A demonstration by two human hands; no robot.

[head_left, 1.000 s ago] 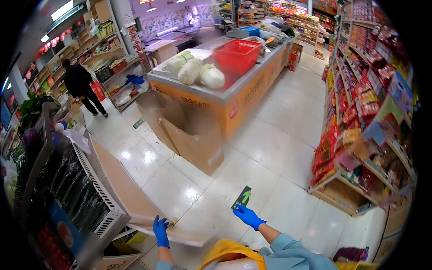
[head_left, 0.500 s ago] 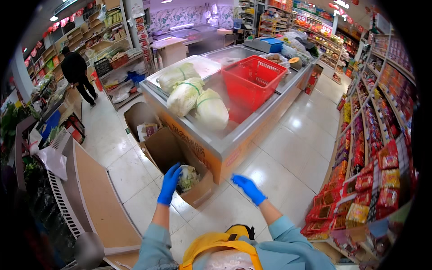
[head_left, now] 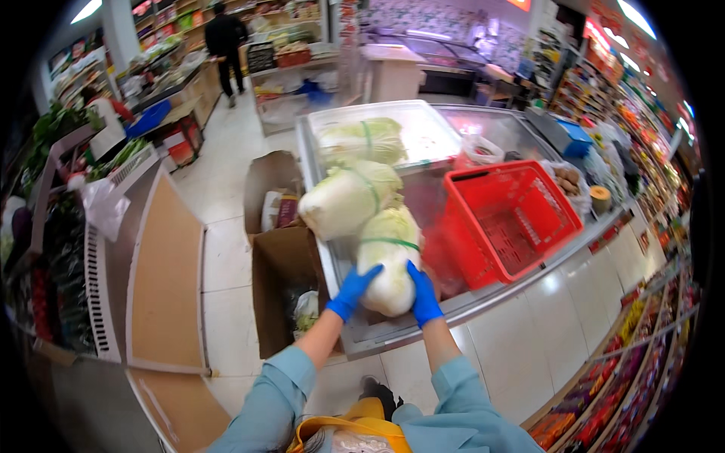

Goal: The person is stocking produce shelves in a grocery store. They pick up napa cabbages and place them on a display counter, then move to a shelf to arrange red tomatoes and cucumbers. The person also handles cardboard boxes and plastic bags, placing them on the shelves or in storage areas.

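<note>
1. At the near end of the glass-topped steel chest freezer [head_left: 483, 124], I have both hands on the nearest pale green-and-white napa cabbage, banded with a green strap [head_left: 387, 260].
2. My left hand in its blue rubber glove [head_left: 353, 291] is cupped against the cabbage's lower left flank, fingers spread and pressed to the leaves.
3. My right hand, gloved the same blue [head_left: 424, 294], clasps the lower right flank; neither hand is clenched, and together they grasp the cabbage between the palms.
4. The cabbage's long axis runs away from me, leaning slightly left to right, from its white base end between my hands up to the leafy end touching a second banded napa cabbage [head_left: 349, 198].
5. Most of its bulk therefore lies beyond my fingertips, with only the base end in hand; both hands sit about equally near.
6. A third banded cabbage [head_left: 362, 140] lies farther along the lid, apart from the one I hold.
7. A red plastic shopping basket [head_left: 513, 219] stands just beside my right hand's side of the cabbage.
8. An open brown cardboard box [head_left: 283, 264] sits on the floor left of the freezer, below my left forearm.
</note>
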